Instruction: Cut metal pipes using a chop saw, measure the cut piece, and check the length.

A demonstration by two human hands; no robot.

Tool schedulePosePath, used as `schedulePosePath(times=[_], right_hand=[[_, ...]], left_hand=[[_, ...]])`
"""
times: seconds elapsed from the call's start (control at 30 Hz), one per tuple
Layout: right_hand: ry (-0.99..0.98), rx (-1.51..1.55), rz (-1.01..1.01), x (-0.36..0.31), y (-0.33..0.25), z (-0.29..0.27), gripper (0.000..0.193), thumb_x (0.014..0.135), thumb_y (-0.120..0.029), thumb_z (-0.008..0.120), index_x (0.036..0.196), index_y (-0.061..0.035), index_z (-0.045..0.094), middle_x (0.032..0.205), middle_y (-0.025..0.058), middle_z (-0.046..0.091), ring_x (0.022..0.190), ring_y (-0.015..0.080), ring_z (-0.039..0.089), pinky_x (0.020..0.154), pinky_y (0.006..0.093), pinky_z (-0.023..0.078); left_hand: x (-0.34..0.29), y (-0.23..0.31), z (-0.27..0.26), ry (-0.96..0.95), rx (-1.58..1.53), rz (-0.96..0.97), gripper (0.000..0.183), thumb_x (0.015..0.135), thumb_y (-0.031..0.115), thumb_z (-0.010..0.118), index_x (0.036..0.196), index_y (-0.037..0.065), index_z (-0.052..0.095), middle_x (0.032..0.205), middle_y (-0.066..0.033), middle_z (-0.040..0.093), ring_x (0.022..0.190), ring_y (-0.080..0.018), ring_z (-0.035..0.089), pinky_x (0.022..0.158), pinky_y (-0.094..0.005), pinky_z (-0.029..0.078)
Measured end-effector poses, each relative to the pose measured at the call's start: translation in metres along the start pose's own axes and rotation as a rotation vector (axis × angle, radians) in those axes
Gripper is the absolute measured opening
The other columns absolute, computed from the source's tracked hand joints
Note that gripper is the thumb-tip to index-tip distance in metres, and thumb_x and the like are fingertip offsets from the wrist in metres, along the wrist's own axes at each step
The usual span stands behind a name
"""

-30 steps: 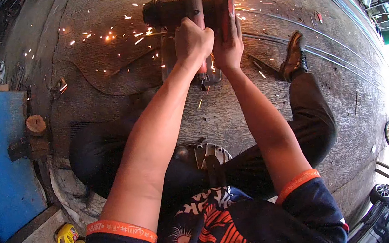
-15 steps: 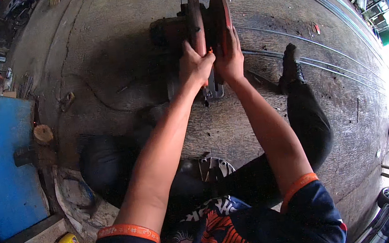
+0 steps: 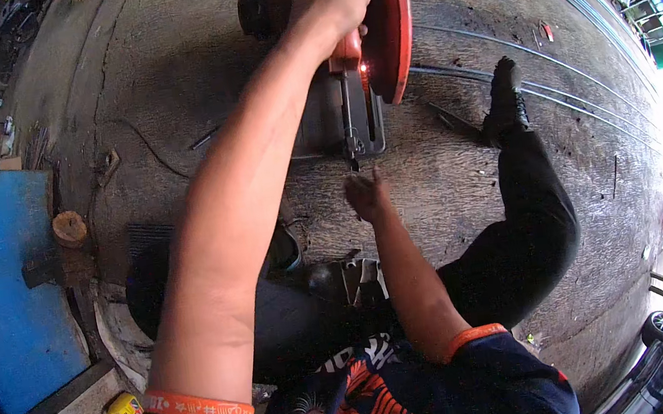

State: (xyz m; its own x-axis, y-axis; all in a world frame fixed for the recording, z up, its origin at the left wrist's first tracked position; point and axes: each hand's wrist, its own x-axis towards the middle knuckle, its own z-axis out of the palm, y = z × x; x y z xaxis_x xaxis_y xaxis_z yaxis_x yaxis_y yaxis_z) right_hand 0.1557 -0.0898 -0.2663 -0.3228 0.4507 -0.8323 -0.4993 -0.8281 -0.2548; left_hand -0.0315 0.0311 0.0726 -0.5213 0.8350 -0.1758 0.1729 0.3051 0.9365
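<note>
A chop saw with a red disc guard (image 3: 400, 25) stands on the floor before me. My left hand (image 3: 324, 9) is wrapped round its red handle (image 3: 346, 52), beside the guard. A bright orange spot glows at the guard's inner edge, just below the handle. The saw's dark base plate (image 3: 375, 139) has a metal screw rod (image 3: 348, 114) running along it toward me, ending in a small crank at the front edge. Just short of that crank is my right hand (image 3: 367, 196), its thumb raised and apart from the fingers, with nothing visible in it.
Long metal rods (image 3: 532, 87) lie on the floor to the right, near my black boot (image 3: 507, 98). A dark cord (image 3: 145, 139) curves over the floor to the left. A blue panel (image 3: 5, 280) and a wood block (image 3: 69, 228) stand farther left. My legs flank the work.
My right hand has left the saw's guard and come down toward me, near the front crank. My left hand has moved up and away with the handle. The orange glow looks brighter.
</note>
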Motion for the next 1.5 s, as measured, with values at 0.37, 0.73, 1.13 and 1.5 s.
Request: schedulePosePath(times=[0.37, 0.73, 1.13, 1.5], right_hand=[[0.019, -0.479, -0.474, 0.054, 0.046, 0.02, 0.029, 0.082, -0.004, 0.069, 0.107, -0.0008, 0.056, 0.095, 0.0085, 0.063, 0.086, 0.0203, 0.06, 0.078, 0.0343, 0.051], [-0.035, -1.521, -0.58, -0.001, 0.077, 0.005, 0.027, 0.078, -0.023, 0.066, 0.093, -0.0013, 0.07, 0.088, 0.0215, 0.069, 0.087, 0.0411, 0.065, 0.085, 0.0455, 0.05], [0.036, -0.069, -0.145, 0.045, 0.006, 0.008, 0.019, 0.092, -0.014, 0.058, 0.108, -0.0034, 0.057, 0.096, 0.0063, 0.06, 0.087, 0.0167, 0.057, 0.069, 0.0301, 0.046], [-0.042, -0.861, -1.094, -0.025, 0.027, 0.067, 0.028, 0.077, -0.01, 0.065, 0.101, 0.0027, 0.06, 0.094, 0.0182, 0.063, 0.083, 0.0335, 0.055, 0.077, 0.0409, 0.046]], left_hand=[[0.016, 0.039, -0.008, 0.11, 0.026, -0.102, 0.022, 0.075, 0.009, 0.057, 0.081, -0.012, 0.061, 0.062, -0.0191, 0.062, 0.05, -0.0292, 0.063, 0.047, -0.0408, 0.051], [0.016, 0.033, -0.007, 0.074, 0.012, -0.083, 0.027, 0.074, 0.01, 0.06, 0.09, -0.013, 0.061, 0.071, -0.02, 0.065, 0.053, -0.0284, 0.064, 0.047, -0.0392, 0.052], [0.012, 0.036, -0.005, 0.11, 0.004, -0.125, 0.027, 0.075, 0.012, 0.062, 0.088, -0.012, 0.061, 0.067, -0.0184, 0.064, 0.05, -0.0278, 0.063, 0.047, -0.0383, 0.052], [0.01, 0.034, -0.006, 0.069, 0.001, -0.098, 0.023, 0.077, 0.011, 0.06, 0.085, -0.011, 0.059, 0.062, -0.0162, 0.061, 0.043, -0.0252, 0.058, 0.045, -0.0388, 0.05]])
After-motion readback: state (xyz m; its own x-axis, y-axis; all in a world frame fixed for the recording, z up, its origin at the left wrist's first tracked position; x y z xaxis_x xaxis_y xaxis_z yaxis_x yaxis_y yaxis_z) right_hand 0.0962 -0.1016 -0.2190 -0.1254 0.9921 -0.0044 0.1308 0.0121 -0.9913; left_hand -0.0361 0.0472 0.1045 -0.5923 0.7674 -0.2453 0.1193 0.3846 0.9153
